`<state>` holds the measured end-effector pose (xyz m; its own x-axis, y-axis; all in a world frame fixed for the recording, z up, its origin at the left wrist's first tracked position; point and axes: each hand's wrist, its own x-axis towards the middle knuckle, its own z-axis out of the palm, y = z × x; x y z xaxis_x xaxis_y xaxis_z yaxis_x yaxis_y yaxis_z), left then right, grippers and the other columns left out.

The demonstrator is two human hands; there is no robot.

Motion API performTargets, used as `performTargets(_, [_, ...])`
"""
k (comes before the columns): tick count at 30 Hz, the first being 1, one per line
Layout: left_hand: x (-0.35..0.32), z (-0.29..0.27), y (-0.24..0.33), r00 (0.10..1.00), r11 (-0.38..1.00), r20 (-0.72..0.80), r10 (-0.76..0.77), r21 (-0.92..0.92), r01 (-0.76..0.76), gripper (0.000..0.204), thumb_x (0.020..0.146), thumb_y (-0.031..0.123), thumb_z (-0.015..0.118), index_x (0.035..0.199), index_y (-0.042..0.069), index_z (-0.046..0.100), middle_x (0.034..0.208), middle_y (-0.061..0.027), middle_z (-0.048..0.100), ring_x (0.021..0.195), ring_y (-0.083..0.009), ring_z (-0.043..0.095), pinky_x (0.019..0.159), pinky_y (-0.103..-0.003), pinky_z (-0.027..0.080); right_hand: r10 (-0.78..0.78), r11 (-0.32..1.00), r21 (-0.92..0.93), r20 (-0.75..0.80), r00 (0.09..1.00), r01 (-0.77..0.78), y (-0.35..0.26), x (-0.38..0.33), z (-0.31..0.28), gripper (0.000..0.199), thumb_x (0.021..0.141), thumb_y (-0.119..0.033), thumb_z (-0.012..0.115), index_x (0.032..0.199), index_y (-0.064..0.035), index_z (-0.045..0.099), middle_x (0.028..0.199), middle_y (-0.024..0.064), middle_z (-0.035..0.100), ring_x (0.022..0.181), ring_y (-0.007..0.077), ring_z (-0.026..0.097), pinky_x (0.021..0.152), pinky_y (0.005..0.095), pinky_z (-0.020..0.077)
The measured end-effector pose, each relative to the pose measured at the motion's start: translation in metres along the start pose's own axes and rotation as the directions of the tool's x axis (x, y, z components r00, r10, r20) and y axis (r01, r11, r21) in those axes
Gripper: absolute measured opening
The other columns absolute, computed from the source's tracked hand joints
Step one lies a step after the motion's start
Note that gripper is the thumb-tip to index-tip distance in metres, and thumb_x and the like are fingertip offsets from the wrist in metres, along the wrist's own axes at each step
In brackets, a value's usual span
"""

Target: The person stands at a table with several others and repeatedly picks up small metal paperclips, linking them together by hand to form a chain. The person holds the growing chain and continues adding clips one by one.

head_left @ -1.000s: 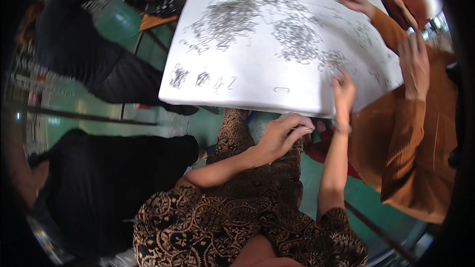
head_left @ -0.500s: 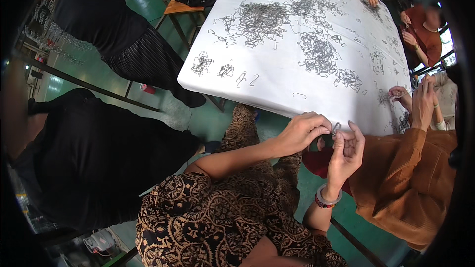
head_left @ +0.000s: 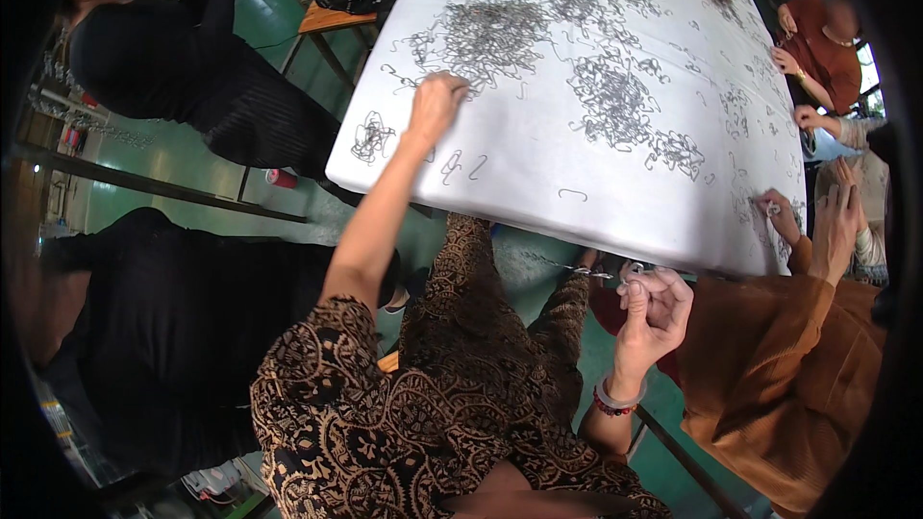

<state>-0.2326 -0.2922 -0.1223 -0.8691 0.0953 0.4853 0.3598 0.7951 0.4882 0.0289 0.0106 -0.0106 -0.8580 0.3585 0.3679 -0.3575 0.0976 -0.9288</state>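
A white table [head_left: 538, 202] carries heaps of small grey metal wire hooks [head_left: 495, 34]. My left hand [head_left: 435, 104] is stretched out over the table near its left side, fingers curled down onto loose hooks beside the big heap. Below the table's near edge, my right hand [head_left: 654, 303] is closed on a thin metal chain [head_left: 586, 271] that trails off to the left. A beaded bracelet [head_left: 615, 402] sits on my right wrist. My lap is covered by brown patterned cloth.
A person in a brown top [head_left: 788, 365] sits to my right with hands at the table edge. Two people in black [head_left: 173, 77] are on the left. More people work at the far right side. A wooden stool [head_left: 327, 24] stands on the green floor.
My left hand has left the right hand near the table edge and reached forward onto the table by the heap. My right hand stays below the edge with the chain.
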Motion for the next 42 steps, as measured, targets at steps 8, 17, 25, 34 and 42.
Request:
performTargets(8, [0.009, 0.012, -0.023, 0.955, 0.941, 0.249, 0.161, 0.252, -0.225, 0.017, 0.090, 0.010, 0.054, 0.092, -0.003, 0.065, 0.092, -0.0254, 0.065, 0.087, -0.0407, 0.063, 0.079, -0.046, 0.052, 0.025, 0.999, 0.025, 0.041, 0.999, -0.026, 0.015, 0.006, -0.003, 0.032, 0.089, 0.006, 0.062, 0.118, 0.0053, 0.049, 0.089, 0.0124, 0.067, 0.073, 0.0105, 0.061, 0.064, 0.0199, 0.0492])
performTargets(17, [-0.061, -0.030, 0.190, 0.928, 0.392, 0.363, 0.085, -0.868, 0.304, 0.016, 0.087, 0.012, 0.070, 0.096, -0.001, 0.070, 0.081, -0.0071, 0.068, 0.071, -0.0115, 0.062, 0.071, -0.025, 0.051, 0.005, 0.982, 0.191, -0.029, 1.000, 0.001, 0.032, 0.008, -0.001, 0.035, 0.087, 0.006, 0.064, 0.120, 0.0010, 0.051, 0.087, 0.0072, 0.065, 0.074, 0.0085, 0.061, 0.061, 0.0177, 0.0465])
performTargets(25, [-0.064, -0.024, 0.266, 0.933, 0.614, 0.146, 0.328, -0.784, -0.093, 0.007, 0.086, 0.008, 0.067, 0.090, 0.002, 0.068, 0.093, -0.0101, 0.068, 0.087, -0.0174, 0.065, 0.076, -0.029, 0.050, -0.046, 0.965, 0.248, -0.151, 0.988, 0.083, 0.037, 0.022, -0.001, 0.034, 0.087, 0.008, 0.064, 0.119, 0.0020, 0.053, 0.085, 0.0056, 0.063, 0.073, 0.0094, 0.062, 0.062, 0.0194, 0.0480])
performTargets(34, [-0.070, -0.037, 0.279, 0.959, 0.419, 0.246, 0.138, -0.892, 0.168, 0.015, 0.093, 0.009, 0.062, 0.101, -0.003, 0.061, 0.089, -0.0106, 0.070, 0.085, -0.0127, 0.068, 0.072, -0.027, 0.054, -0.079, 0.988, 0.113, -0.192, 0.978, 0.102, 0.025, 0.018, 0.008, 0.039, 0.089, 0.010, 0.060, 0.127, 0.0046, 0.051, 0.104, 0.0154, 0.067, 0.082, 0.0126, 0.064, 0.057, 0.0198, 0.0471])
performTargets(42, [-0.040, -0.137, 0.286, 0.945, 0.154, -0.217, 0.245, -0.953, -0.259, 0.013, 0.094, 0.004, 0.058, 0.104, -0.003, 0.062, 0.091, -0.0119, 0.069, 0.083, -0.0170, 0.067, 0.075, -0.027, 0.054, -0.281, 0.959, -0.023, -0.219, 0.934, 0.283, 0.012, 0.021, -0.048, 0.027, 0.097, 0.001, 0.050, 0.123, 0.0048, 0.058, 0.115, 0.0210, 0.064, 0.084, 0.0155, 0.062, 0.056, 0.0227, 0.0473])
